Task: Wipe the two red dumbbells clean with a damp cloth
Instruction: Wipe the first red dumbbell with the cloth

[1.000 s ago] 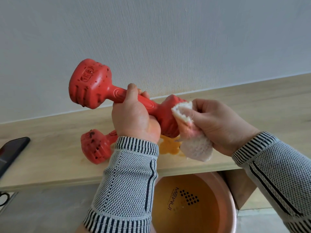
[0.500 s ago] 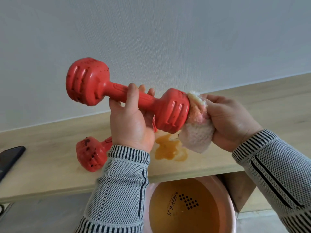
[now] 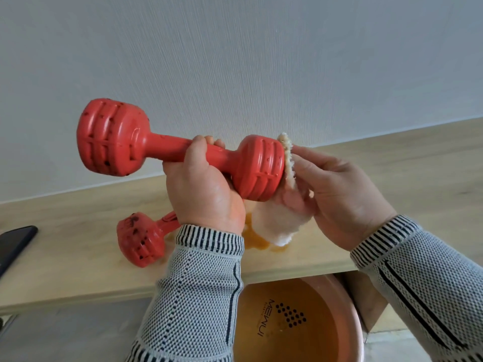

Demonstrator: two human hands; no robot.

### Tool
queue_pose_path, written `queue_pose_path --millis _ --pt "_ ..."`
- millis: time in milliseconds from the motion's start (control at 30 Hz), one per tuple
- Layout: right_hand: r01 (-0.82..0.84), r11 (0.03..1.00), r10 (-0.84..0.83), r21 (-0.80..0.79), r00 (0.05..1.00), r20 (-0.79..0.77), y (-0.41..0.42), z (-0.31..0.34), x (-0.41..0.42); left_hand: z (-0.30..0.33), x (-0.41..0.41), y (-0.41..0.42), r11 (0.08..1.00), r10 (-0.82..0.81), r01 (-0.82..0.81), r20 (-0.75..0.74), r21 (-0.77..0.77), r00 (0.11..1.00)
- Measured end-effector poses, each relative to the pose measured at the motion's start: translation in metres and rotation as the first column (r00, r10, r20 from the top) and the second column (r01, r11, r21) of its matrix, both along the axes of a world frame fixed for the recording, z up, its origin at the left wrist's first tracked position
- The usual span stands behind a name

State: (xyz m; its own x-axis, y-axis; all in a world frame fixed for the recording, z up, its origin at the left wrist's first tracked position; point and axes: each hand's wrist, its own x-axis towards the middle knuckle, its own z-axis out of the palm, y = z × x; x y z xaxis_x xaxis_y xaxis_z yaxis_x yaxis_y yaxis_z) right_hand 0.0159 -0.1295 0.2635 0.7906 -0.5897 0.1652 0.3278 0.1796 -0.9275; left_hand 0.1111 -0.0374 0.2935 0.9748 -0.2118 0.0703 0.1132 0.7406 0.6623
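My left hand [image 3: 201,189] grips the handle of a red dumbbell [image 3: 115,142] and holds it nearly level above the wooden shelf [image 3: 65,244]. Dark specks dot its left head. My right hand [image 3: 339,194] holds a fluffy white cloth [image 3: 277,226] and presses it against the end face of the dumbbell's right head. The second red dumbbell [image 3: 141,241] lies on the shelf below, spotted with dark dirt; my left forearm hides most of its handle and far end.
An orange-brown puddle [image 3: 254,240] sits on the shelf under the cloth. A pink basin [image 3: 350,304] of brownish water stands below the shelf edge. A dark phone [image 3: 13,244] lies at the far left. A pale wall rises behind the shelf.
The dumbbell has risen and turned more level, its right end coming up off the shelf area. My right hand moved the cloth from the head's side to its end face.
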Motion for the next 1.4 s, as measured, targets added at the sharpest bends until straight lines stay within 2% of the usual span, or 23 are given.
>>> queue_pose_path --millis 133,267,367,433,500,600,667,767,833,900,933,967,1033,1067,1100,1133,1200,1400 --pt "0.066 0.996 -0.069 0.053 0.996 0.06 0.001 0.005 -0.002 0.001 -0.001 -0.001 0.998 -0.056 0.057 0.034 -0.028 0.998" --pt "0.163 0.987 -0.161 -0.008 0.981 0.105 -0.007 0.016 -0.011 0.005 -0.004 -0.002 0.988 -0.12 0.122 0.026 -0.092 0.992" --pt "0.201 0.977 -0.193 -0.071 0.976 0.098 -0.027 0.027 -0.028 0.004 -0.009 -0.003 0.985 -0.146 0.147 0.017 -0.084 0.989" --pt "0.165 0.979 -0.164 -0.118 0.986 0.02 -0.039 0.025 -0.038 0.003 -0.012 -0.005 0.987 -0.143 0.144 0.017 -0.072 0.99" --pt "0.11 0.976 -0.136 -0.186 0.982 -0.132 -0.043 0.018 -0.045 0.0 -0.013 -0.008 0.991 -0.131 0.132 0.018 -0.038 0.991" --pt "0.068 0.911 -0.222 -0.407 0.912 -0.345 -0.045 0.01 -0.054 -0.005 -0.016 -0.016 0.996 -0.091 0.091 0.015 0.016 0.996" --pt "0.077 0.867 -0.295 -0.492 0.875 -0.384 -0.052 0.009 -0.063 -0.009 -0.019 -0.021 0.997 -0.051 0.05 0.017 0.06 0.999" --pt "0.219 0.838 -0.409 -0.5 0.858 -0.31 -0.069 0.008 -0.077 -0.012 -0.021 -0.026 0.996 -0.037 0.036 0.014 0.086 0.999" --pt "0.351 0.865 -0.438 -0.359 0.877 -0.196 -0.076 0.013 -0.087 -0.013 -0.023 -0.029 0.996 -0.053 0.052 0.009 0.074 0.999" --pt "0.389 0.881 -0.428 -0.268 0.898 -0.101 -0.077 0.019 -0.093 -0.013 -0.026 -0.032 0.996 -0.06 0.06 0.01 0.06 0.998" --pt "0.378 0.863 -0.433 -0.335 0.895 -0.109 -0.077 0.019 -0.094 -0.013 -0.027 -0.034 0.997 -0.055 0.054 0.015 0.059 0.998" --pt "0.33 0.817 -0.454 -0.473 0.874 -0.175 -0.076 0.016 -0.095 -0.013 -0.029 -0.036 0.997 -0.052 0.05 0.02 0.061 0.998" --pt "0.112 0.618 -0.56 -0.778 0.757 -0.336 -0.073 0.004 -0.092 -0.015 -0.031 -0.039 0.996 -0.06 0.059 0.025 0.064 0.998" --pt "0.032 0.505 -0.624 -0.863 0.703 -0.34 -0.072 -0.002 -0.091 -0.015 -0.033 -0.04 0.995 -0.07 0.068 0.022 0.068 0.997" --pt "0.023 0.455 -0.651 -0.89 0.691 -0.315 -0.07 -0.003 -0.091 -0.016 -0.034 -0.041 0.995 -0.079 0.077 0.018 0.069 0.997" --pt "0.057 0.467 -0.648 -0.883 0.701 -0.297 -0.069 -0.002 -0.091 -0.017 -0.035 -0.042 0.994 -0.082 0.081 0.01 0.069 0.997" --pt "0.169 0.563 -0.605 -0.809 0.751 -0.265 -0.067 0.001 -0.091 -0.017 -0.036 -0.043 0.995 -0.073 0.074 -0.012 0.062 0.997" --pt "0.341 0.816 -0.449 -0.466 0.882 -0.141 -0.032 0.006 -0.086 -0.022 -0.034 -0.044 0.995 -0.07 0.073 -0.038 0.073 0.997"
